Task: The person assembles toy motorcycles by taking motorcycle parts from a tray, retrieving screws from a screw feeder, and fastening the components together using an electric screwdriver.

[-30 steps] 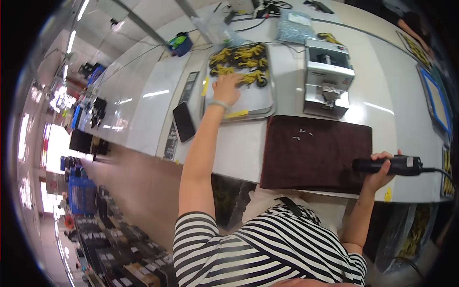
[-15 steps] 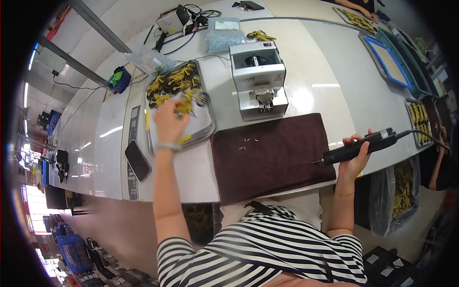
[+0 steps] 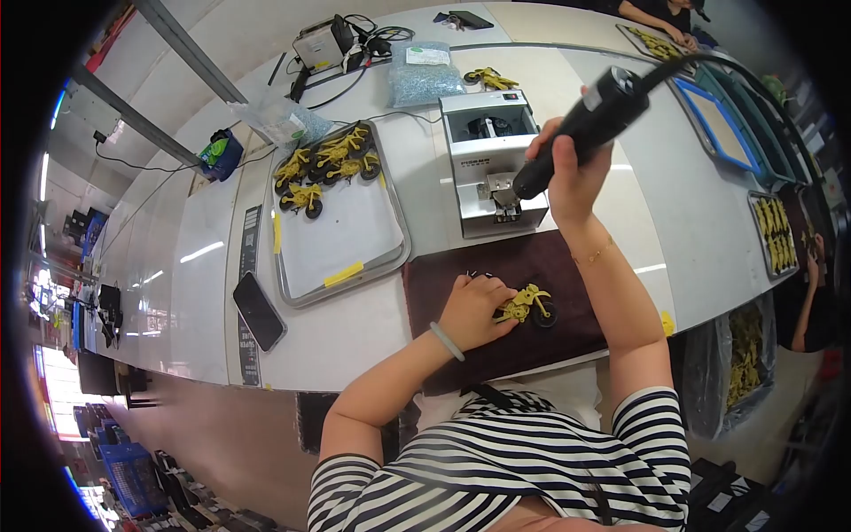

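On the dark brown mat (image 3: 576, 257), my left hand (image 3: 477, 312) grips a yellow toy motorcycle (image 3: 525, 306) with black wheels; the fingers cover part of it. My right hand (image 3: 574, 177) is wrapped around a black electric screwdriver (image 3: 589, 124), its cord running off to the upper right. The screwdriver's nose is at the front of a silver-grey screw feeder (image 3: 470, 168), by the metal outlet; the hand hides the bit's tip. More yellow toy motorcycles (image 3: 332, 160) lie at the far end of the metal tray (image 3: 403, 239) on the left.
A phone (image 3: 259, 310) lies left of the tray. Behind the feeder are a bag of small parts (image 3: 425, 75) and another yellow piece (image 3: 490, 80). Blue-rimmed trays (image 3: 718, 124) stand to the right. Co-workers' hands (image 3: 687, 40) show at the far right and top.
My left hand has brought a toy motorcycle from the tray onto the mat. My right hand has lifted the screwdriver from the mat's right edge to the feeder's front.
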